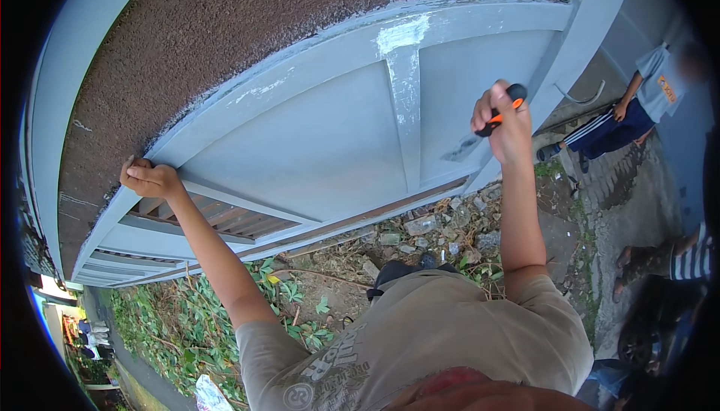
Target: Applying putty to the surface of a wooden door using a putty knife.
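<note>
My right hand [510, 122] is raised in front of the grey-blue panelled woodwork, its fingers wrapped round the black and orange handle of a putty knife [491, 120]. The knife's flat blade points down and left toward a panel; it is smeared by motion, so I cannot tell whether it touches. Farther left, my left hand [150, 180] is closed at the top rail [315, 66] of the woodwork, where the rail meets the brown rough wall. A small greyish tip shows by its fingers, but what they hold is hidden. White patches [403, 34] mark the rail and the upright below it.
Rubble [420, 225] and leafy plants [172, 328] cover the ground below the woodwork. On the right a person [637, 100] stands by a metal hook [583, 96] on the post. Another person's striped clothing [691, 255] and a dark motorbike [645, 328] appear lower right.
</note>
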The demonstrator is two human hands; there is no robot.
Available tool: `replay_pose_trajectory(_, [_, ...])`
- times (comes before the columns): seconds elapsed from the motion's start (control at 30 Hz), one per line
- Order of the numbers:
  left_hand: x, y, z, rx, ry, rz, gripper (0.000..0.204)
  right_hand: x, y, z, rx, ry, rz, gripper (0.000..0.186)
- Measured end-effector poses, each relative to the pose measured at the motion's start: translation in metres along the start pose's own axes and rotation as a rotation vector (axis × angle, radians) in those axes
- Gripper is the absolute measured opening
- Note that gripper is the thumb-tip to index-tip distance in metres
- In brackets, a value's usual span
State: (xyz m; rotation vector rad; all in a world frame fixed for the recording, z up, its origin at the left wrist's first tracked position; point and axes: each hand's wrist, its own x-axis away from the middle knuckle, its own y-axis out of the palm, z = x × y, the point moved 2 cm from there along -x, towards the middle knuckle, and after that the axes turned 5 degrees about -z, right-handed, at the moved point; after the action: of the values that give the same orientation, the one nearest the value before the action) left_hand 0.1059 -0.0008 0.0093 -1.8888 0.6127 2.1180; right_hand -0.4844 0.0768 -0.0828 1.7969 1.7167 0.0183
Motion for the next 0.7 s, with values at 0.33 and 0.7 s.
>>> replay_pose_trajectory(0.33, [0.002,0.001,-0.004,0.032,-0.024,0.014,0.028,-0.093,0.028,-0.096,-0.421,-0.713,0.263,0.031])
replay_pose_trajectory(0.7, [0.001,0.003,-0.005,0.034,-0.01,0.021,0.029,-0.084,0.024,-0.066,-0.431,-0.832,0.479,0.034])
